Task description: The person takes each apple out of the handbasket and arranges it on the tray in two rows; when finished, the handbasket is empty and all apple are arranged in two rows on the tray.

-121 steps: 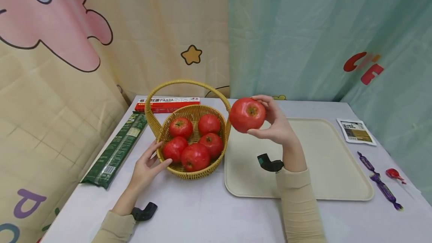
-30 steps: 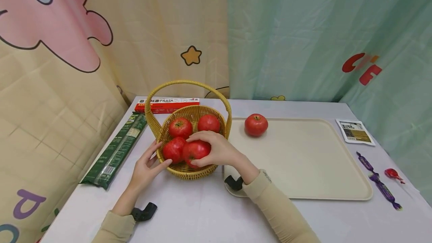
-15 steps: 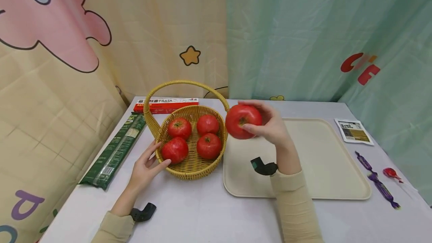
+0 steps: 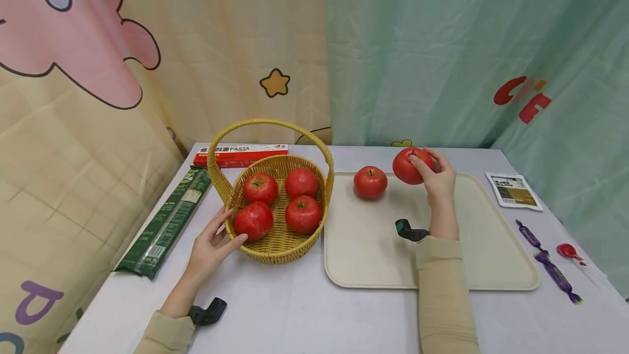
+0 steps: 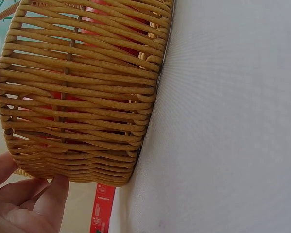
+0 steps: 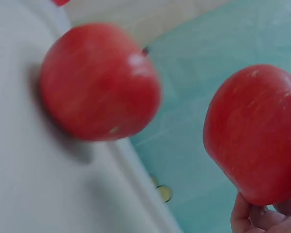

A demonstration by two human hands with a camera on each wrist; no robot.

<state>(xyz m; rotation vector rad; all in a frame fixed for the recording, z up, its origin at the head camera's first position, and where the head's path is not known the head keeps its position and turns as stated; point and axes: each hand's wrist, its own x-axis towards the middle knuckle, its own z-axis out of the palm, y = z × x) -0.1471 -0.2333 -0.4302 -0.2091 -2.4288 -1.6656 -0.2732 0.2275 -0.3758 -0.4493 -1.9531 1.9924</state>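
Observation:
My right hand (image 4: pixel 440 182) holds a red apple (image 4: pixel 410 167) above the far part of a cream tray (image 4: pixel 373 255). In the right wrist view this apple (image 6: pixel 257 131) sits at my fingertips, apart from a second apple (image 6: pixel 99 82) resting on the tray. That second apple (image 4: pixel 370 183) lies left of the held one in the head view. Several more apples (image 4: pixel 303 214) are inside a woven basket (image 4: pixel 280 255) with a tall arched handle. With thumb and fingers spread, my left hand (image 4: pixel 208 253) grips the basket's left rim; the left wrist view shows fingers (image 5: pixel 53 199) against the weave.
A red pasta box (image 4: pixel 241 155) lies behind the basket, and a green packet (image 4: pixel 167 220) to its left. Right of the tray are a white sachet (image 4: pixel 513 191), purple wrapped candies (image 4: pixel 547 261) and a red lollipop (image 4: pixel 569 251). Curtains (image 4: pixel 417 53) hang behind the table.
One apple went from my right hand onto the tray. My right hand then took another from the basket's front and carried it rightward over the tray. My left hand stayed at the rim.

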